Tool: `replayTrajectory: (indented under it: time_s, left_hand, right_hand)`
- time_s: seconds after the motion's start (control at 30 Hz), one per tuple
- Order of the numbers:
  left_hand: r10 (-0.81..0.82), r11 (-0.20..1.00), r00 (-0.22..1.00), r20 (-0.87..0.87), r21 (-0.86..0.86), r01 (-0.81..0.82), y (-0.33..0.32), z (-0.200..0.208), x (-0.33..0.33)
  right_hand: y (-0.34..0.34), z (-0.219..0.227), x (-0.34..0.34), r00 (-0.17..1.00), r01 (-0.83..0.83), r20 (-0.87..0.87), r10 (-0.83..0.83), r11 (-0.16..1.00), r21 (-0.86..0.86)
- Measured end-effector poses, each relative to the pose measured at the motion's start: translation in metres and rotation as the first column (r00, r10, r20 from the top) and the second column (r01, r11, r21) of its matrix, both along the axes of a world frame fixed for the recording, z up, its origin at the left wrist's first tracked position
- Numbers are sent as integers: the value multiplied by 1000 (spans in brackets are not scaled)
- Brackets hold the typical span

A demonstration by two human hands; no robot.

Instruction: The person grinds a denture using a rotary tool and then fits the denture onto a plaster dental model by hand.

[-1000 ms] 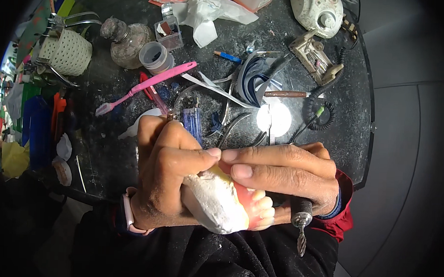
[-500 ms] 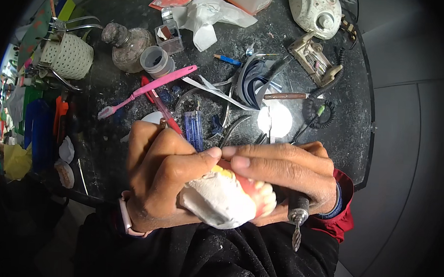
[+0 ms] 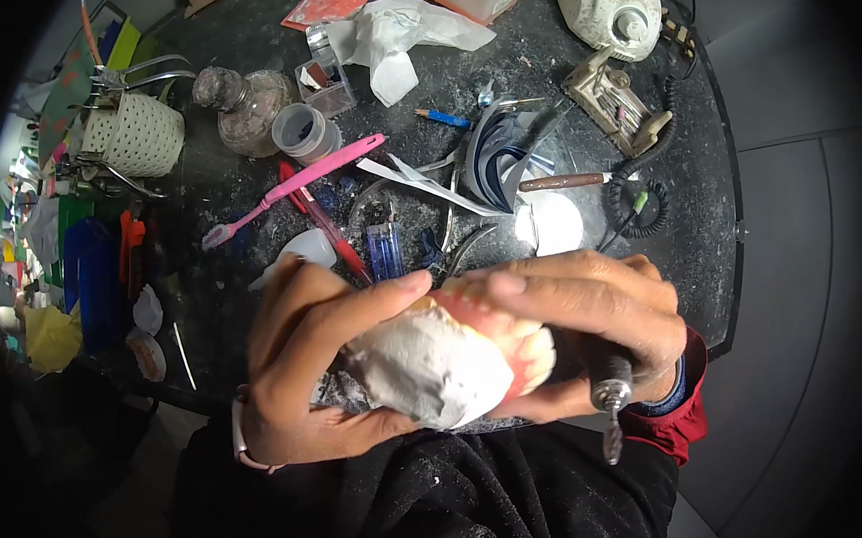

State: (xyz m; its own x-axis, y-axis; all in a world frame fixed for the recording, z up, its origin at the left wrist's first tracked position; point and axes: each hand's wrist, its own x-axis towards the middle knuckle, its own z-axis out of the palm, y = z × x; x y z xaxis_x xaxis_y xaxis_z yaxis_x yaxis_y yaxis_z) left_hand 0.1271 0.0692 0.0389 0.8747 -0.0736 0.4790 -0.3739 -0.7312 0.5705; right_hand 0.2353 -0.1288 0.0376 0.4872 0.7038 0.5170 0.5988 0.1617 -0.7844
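Observation:
A white plaster dental model [image 3: 431, 370] with a pink denture [image 3: 514, 345] on it is between my two hands, above my lap at the table's near edge. My left hand [image 3: 302, 360] wraps around the plaster side, thumb below and index finger over its top. With fingers on top and thumb underneath, my right hand [image 3: 593, 305] grips the denture at its tooth-bearing end. A rotary handpiece [image 3: 611, 378] is also tucked in my right hand, its metal bur pointing down, away from the teeth. The hidden inner side of the model cannot be made out.
On the dusty black table lie a pink toothbrush [image 3: 300, 188], a red pen [image 3: 332, 228], a blue lighter [image 3: 384, 253], a brown-handled tool [image 3: 565, 182] and coiled strips [image 3: 498, 161]. A glass burner bottle [image 3: 255, 117] and white basket [image 3: 134, 136] stand left; a handpiece rest [image 3: 616, 109] sits far right.
The plaster model and denture have tilted, showing more of the teeth. My right hand and handpiece have shifted right, and the left hand has opened wider around the model.

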Motion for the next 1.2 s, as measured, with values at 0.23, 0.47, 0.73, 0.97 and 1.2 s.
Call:
replayTrajectory:
  time_s: [0.23,0.47,0.73,0.97,1.2]
  left_hand:
    - [-317,308,835,-449,-882,-357,-39,2,6]
    - [-477,184,799,-366,-931,-316,-45,-7,1]
    - [-626,-14,726,-284,-927,-375,-56,-3,-7]
    - [-688,-105,694,-212,-917,-384,-57,-9,-14]
    - [-757,-223,649,-81,-900,-374,-53,-13,-14]
  right_hand:
    - [-7,17,1,998,22,-47,-29,989,-148]
    - [7,3,-17,981,195,-3,-195,981,-17]
    - [4,2,-24,976,216,0,-217,972,-88]
    - [8,-4,-24,957,290,-9,-290,957,25]
    - [3,-6,-19,982,184,43,-186,982,41]
